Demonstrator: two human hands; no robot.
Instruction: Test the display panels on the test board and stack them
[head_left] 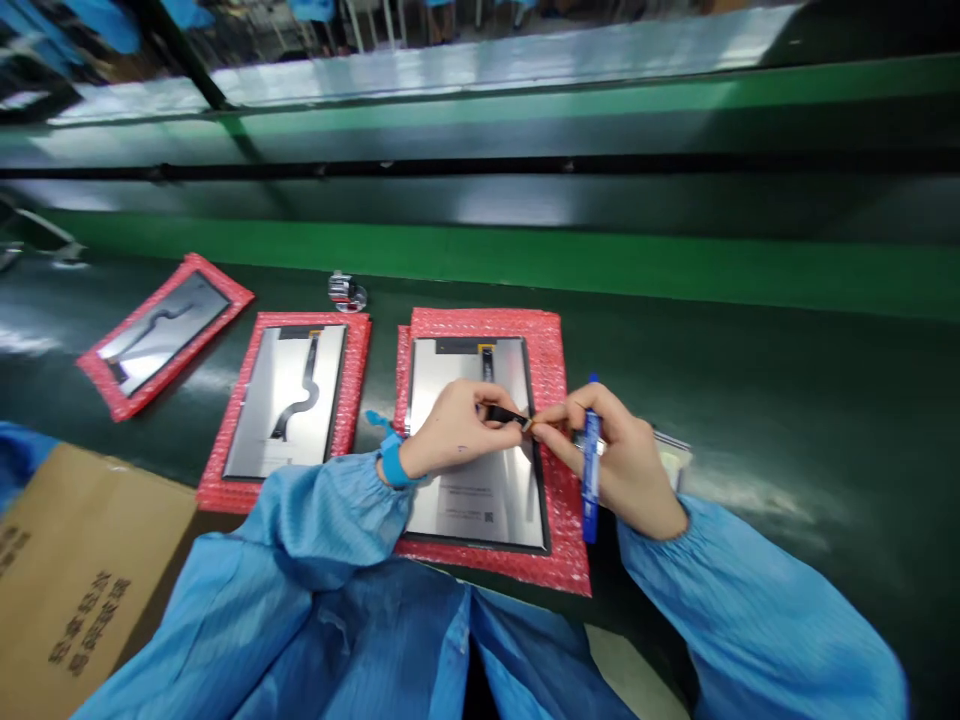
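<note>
Panel in hand: a silver rectangular display panel with a black border (465, 505) lies flat on red bubble wrap (568, 562), in front of the person
Cable: a thin black ribbon cable (488, 364) runs down from an orange strip near the panel's top edge and passes behind the left fingers; its free end is lifted over the panel's right side
Left grip (501, 415): thumb and forefinger pinch the black cable near that end, the hand above the panel
Right grip (534, 425): thumb and forefinger pinch the cable's small tip, apparently, as the fingers hide most of it
Pen: a blue marker pen (591, 480) rests against the right hand, pointing up and down past the fingers
Wrist: a bright blue strap (391, 460) circles the left wrist, beside the light blue sleeve (330, 520)
Neighbouring panels: a second silver panel (259, 430), with its curved black cable, lies on red wrap to the left; a third silver panel (184, 325) lies farther left, at an angle
Bench: the dark green bench (810, 420) carries them, along with a small shiny metal object (345, 290) behind the second panel
Lower left: a brown cardboard box (142, 495) with dark printed characters
</note>
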